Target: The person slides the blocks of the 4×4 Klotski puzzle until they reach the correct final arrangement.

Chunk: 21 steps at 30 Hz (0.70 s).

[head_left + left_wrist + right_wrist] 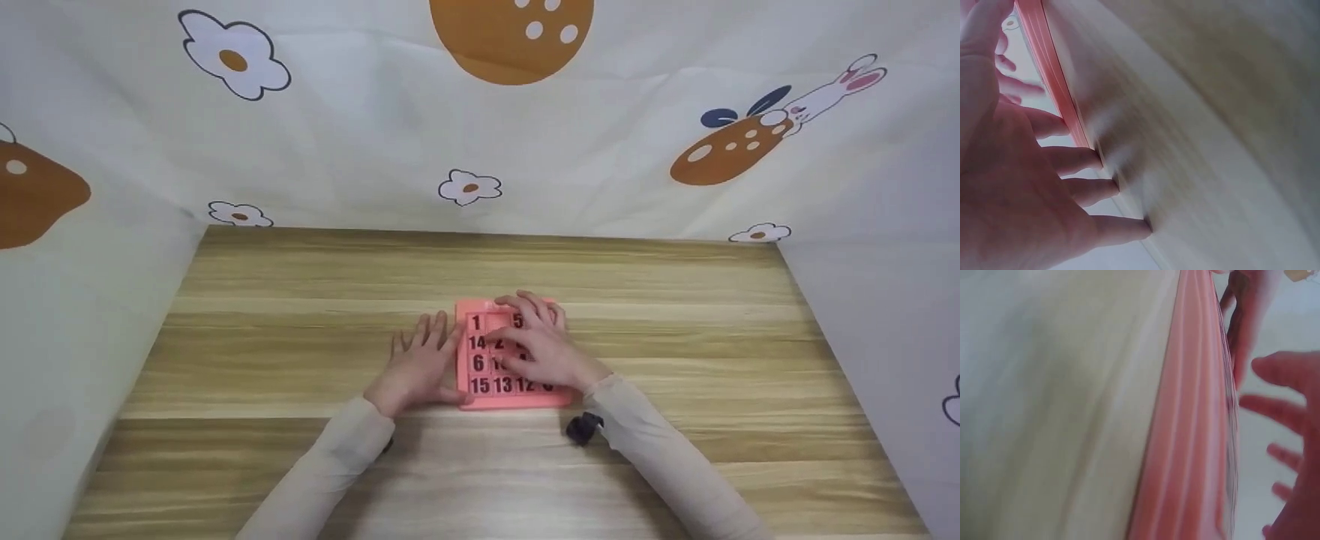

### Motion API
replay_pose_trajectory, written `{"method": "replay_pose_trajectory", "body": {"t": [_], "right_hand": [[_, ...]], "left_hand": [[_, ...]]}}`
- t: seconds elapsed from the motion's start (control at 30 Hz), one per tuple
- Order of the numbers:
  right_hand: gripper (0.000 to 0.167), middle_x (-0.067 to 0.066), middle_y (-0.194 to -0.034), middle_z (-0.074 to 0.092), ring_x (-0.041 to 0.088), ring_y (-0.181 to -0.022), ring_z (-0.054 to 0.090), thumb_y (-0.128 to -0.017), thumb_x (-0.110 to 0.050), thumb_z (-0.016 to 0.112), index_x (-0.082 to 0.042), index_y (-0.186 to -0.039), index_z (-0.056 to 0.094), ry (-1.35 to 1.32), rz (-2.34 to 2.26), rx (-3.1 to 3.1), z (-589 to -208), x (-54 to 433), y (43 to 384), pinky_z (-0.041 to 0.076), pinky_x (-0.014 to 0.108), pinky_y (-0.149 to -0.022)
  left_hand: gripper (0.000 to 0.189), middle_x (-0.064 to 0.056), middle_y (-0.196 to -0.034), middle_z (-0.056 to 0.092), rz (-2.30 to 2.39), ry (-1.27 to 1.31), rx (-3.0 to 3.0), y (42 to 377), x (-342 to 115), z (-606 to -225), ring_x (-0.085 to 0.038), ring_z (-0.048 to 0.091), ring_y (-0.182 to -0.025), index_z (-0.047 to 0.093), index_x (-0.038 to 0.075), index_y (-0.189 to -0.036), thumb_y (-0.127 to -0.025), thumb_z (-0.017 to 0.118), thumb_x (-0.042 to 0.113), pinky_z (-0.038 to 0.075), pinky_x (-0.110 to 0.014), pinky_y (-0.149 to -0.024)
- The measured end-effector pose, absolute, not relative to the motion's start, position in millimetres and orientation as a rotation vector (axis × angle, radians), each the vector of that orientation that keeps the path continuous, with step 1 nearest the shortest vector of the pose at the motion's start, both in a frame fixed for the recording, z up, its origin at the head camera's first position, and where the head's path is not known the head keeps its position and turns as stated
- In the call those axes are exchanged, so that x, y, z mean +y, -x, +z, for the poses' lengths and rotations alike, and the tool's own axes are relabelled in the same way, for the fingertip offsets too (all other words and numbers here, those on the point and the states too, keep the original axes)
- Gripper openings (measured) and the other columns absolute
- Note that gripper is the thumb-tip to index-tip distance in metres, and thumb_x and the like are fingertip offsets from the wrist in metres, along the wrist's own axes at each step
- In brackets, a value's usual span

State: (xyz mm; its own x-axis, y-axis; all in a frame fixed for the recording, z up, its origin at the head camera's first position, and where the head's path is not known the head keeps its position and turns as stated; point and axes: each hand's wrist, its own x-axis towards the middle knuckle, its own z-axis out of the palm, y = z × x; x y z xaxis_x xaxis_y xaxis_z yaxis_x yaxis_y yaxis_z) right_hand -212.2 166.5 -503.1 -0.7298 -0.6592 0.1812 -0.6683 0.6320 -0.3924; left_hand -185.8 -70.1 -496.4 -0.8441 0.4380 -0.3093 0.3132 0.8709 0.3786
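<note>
A pink sliding number puzzle (480, 403) lies flat on the table, black numerals on its tiles. In the head view, an empty slot shows beside the 1 in its top row. My left hand (420, 367) lies at the puzzle's left side, fingers spread, thumb at the lower left corner. In the left wrist view, its fingertips (1147, 225) touch the tabletop along the pink frame (1053, 67). My right hand (555, 352) reaches over the puzzle from the right, fingers loosely bent, covering several right-hand tiles. The right wrist view shows the puzzle's ribbed side (1185, 410).
The wood-grain table (300, 300) extends around the puzzle. A pale cloth (360, 135) with flower and rabbit prints stands along the back and both sides. A small black object (583, 429) is by the right cuff.
</note>
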Motion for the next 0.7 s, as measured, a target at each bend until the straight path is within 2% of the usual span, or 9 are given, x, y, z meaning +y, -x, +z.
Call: {"method": "replay_pose_trajectory", "body": {"t": [0.07,0.13,0.37,0.5,0.7], "right_hand": [[0.024,0.009,-0.149,0.035,0.042,-0.137,0.02,-0.088,-0.029,0.066,-0.023,-0.11,0.073,-1.169,0.727,-2.768,-502.0,171.3,212.6,0.011,0.065,-0.105],[0.023,0.008,-0.149,0.037,0.044,-0.136,0.021,-0.088,-0.028,0.066,-0.023,-0.108,0.075,-1.172,0.701,-2.757,-501.2,174.7,212.8,0.013,0.065,-0.104],[0.04,0.008,-0.156,0.027,0.044,-0.14,0.016,-0.097,-0.038,0.054,-0.029,-0.135,0.058,-1.048,0.456,-2.926,-501.8,175.8,212.9,0.016,0.064,-0.105],[0.044,0.006,-0.158,0.022,0.042,-0.141,0.014,-0.097,-0.039,0.053,-0.029,-0.141,0.052,-1.038,0.468,-2.967,-502.9,177.5,212.7,0.015,0.064,-0.106],[0.045,0.007,-0.158,0.021,0.044,-0.14,0.014,-0.097,-0.037,0.055,-0.027,-0.141,0.052,-1.127,0.486,-2.926,-502.4,176.9,208.1,0.014,0.068,-0.105]], "left_hand": [[0.115,-0.021,-0.159,0.002,0.44,-0.55,2.647,186.4,-69.7,-496.1,-0.043,-0.001,-0.143,0.014,0.011,-0.156,-0.072,0.075,0.06,0.003,-0.069,-0.107],[0.115,-0.021,-0.159,0.002,0.441,-0.547,2.642,186.8,-69.5,-495.9,-0.043,-0.001,-0.143,0.014,0.011,-0.156,-0.072,0.076,0.059,0.003,-0.07,-0.107],[0.115,-0.02,-0.159,0.0,0.446,-0.525,2.628,187.3,-69.0,-495.6,-0.042,-0.003,-0.143,0.013,0.011,-0.156,-0.072,0.076,0.058,0.001,-0.069,-0.107],[0.116,-0.021,-0.159,0.0,0.449,-0.53,2.627,187.0,-68.7,-495.7,-0.043,-0.003,-0.143,0.013,0.011,-0.156,-0.071,0.076,0.059,0.001,-0.069,-0.107],[0.117,-0.021,-0.159,0.0,0.456,-0.546,2.637,186.5,-69.9,-495.5,-0.043,-0.002,-0.143,0.012,0.012,-0.156,-0.071,0.075,0.06,0.001,-0.069,-0.107]]}}
